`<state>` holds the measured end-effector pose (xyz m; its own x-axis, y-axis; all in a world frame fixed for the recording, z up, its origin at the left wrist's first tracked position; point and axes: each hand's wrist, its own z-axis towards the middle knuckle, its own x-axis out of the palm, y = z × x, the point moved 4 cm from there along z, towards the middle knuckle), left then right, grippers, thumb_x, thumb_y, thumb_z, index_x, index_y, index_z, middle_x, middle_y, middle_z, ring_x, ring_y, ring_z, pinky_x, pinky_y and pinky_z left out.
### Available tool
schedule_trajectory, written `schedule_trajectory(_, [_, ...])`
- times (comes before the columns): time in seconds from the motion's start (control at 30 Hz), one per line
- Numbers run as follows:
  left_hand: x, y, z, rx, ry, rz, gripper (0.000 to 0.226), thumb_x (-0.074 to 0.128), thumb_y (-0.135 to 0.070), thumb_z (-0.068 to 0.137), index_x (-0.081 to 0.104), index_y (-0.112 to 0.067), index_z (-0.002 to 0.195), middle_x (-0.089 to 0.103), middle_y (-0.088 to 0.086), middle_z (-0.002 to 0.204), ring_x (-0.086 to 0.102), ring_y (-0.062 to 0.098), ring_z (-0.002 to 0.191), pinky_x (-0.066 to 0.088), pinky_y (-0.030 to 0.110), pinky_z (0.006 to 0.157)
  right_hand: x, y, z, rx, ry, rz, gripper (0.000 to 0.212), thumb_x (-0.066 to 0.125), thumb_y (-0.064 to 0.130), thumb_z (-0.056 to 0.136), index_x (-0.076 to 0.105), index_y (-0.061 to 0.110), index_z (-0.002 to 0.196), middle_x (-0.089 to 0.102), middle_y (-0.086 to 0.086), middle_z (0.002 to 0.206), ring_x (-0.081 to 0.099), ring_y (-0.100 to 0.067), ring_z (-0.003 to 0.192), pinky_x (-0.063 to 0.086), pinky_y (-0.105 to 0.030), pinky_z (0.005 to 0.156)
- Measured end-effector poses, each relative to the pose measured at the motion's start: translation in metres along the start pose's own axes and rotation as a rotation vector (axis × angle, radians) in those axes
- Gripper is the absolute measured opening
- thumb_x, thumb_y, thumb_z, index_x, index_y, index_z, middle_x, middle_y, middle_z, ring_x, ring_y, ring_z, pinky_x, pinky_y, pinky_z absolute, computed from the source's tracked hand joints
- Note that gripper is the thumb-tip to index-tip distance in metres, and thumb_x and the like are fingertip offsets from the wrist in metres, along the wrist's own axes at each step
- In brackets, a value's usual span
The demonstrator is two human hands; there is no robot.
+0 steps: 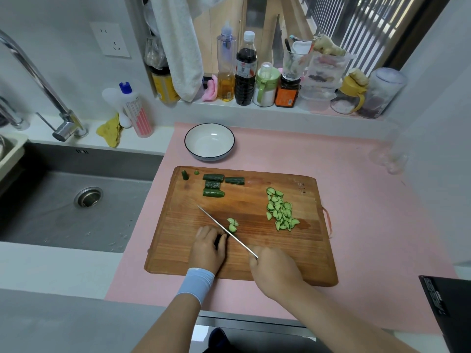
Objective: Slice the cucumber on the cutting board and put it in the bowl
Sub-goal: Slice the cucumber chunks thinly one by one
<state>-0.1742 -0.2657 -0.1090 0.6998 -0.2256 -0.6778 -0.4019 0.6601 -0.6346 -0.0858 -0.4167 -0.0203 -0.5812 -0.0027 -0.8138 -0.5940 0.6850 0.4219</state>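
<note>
On the wooden cutting board (254, 253) my left hand (209, 247) presses down a short dark cucumber piece (218, 241), mostly hidden under the fingers. My right hand (274, 270) grips a knife (224, 230), whose blade lies diagonally against that piece. A few fresh half-moon slices (232, 224) lie just right of the blade. A larger pile of slices (280, 212) sits at the board's right. Several uncut cucumber chunks (213, 185) and a stem end (185, 175) rest at the board's far left. The white bowl (197, 138) stands beyond the board and holds nothing.
A steel sink (76, 200) with a tap (38, 80) lies to the left. Bottles and jars (244, 72) line the window ledge behind. A pink mat (356, 200) covers the counter. A black box (448, 309) sits at the near right edge.
</note>
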Motion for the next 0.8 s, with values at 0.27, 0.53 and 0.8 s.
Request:
schedule_trajectory(0.27, [0.001,0.000,0.000,0.003,0.002,0.004,0.019,0.076,0.003,0.074,0.061,-0.008,0.074,0.057,0.005,0.075,0.046,0.017,0.079,0.033,0.014,0.076,0.000,0.001,0.000,0.003,-0.005,-0.022,0.027,0.042,0.030,0.102,0.041,0.028,0.074,0.054,0.003,0.077,0.051,-0.025,0.074,0.040,-0.031,0.066])
schedule_trajectory(0.53, [0.003,0.003,-0.003,-0.002,0.005,0.002,0.015,0.076,0.001,0.076,0.063,-0.008,0.076,0.057,0.004,0.078,0.047,0.018,0.080,0.034,0.015,0.078,0.012,-0.001,0.016,0.021,0.023,0.022,0.022,0.043,0.026,0.099,0.051,0.024,0.078,0.056,0.003,0.073,0.056,-0.026,0.075,0.043,-0.032,0.064])
schedule_trajectory(0.8, [0.003,0.005,-0.005,0.001,-0.006,0.010,0.016,0.061,-0.015,0.088,0.060,-0.008,0.074,0.055,0.003,0.080,0.049,0.020,0.078,0.041,0.024,0.076,0.009,0.002,0.012,0.018,0.012,-0.005,0.020,0.041,0.028,0.101,0.054,0.026,0.086,0.067,-0.004,0.088,0.050,-0.026,0.075,0.039,-0.032,0.066])
